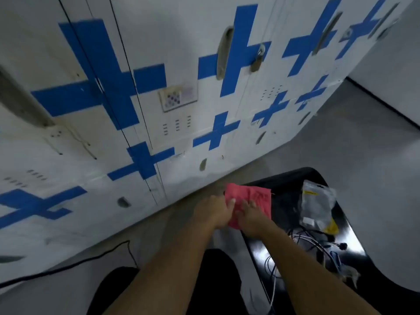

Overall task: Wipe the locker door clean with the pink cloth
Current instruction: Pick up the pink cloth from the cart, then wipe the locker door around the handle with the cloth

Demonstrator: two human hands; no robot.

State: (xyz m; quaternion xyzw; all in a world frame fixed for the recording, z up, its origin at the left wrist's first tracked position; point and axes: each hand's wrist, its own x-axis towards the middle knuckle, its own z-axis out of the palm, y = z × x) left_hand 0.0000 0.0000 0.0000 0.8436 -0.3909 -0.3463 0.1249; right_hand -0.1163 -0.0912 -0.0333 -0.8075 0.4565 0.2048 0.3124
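- Head view, nearest first: both forearms reach fwd and down; left hand (214, 211) grips the near-left edge of the pink cloth (252, 197), thumb on top; right hand (251, 215) lies on the cloth w/ fingers spread, pressing or gathering it – can't tell if it truly pinches
- Cloth is low down, at the edge of a black glossy table (350, 226), well apart from any locker door (181, 53) – no wiping begun, by my judgement
- Risk 1: cloth is part-crumpled; lifted by one edge it may hang loose and give a poor wiping pad, or slip from the grip
- Risk 2: tangle of cables (302, 244) and a clear plastic bag (318, 205) lie on the table just beside the right wrist; pulling the cloth up fast could snag or drag them
- Risk 3: black cord (68, 267) runs along the floor near the legs – trip hazard when stepping to the lockers
- Cloth looks: pink-red, soft, wrinkled, roughly squarish, not visibly dirty, tho blurred
- Farther: white doors w/ blue tape crosses (106, 85), smudges and drip marks at left; a padlock (258, 59) hangs on one door and could catch the cloth
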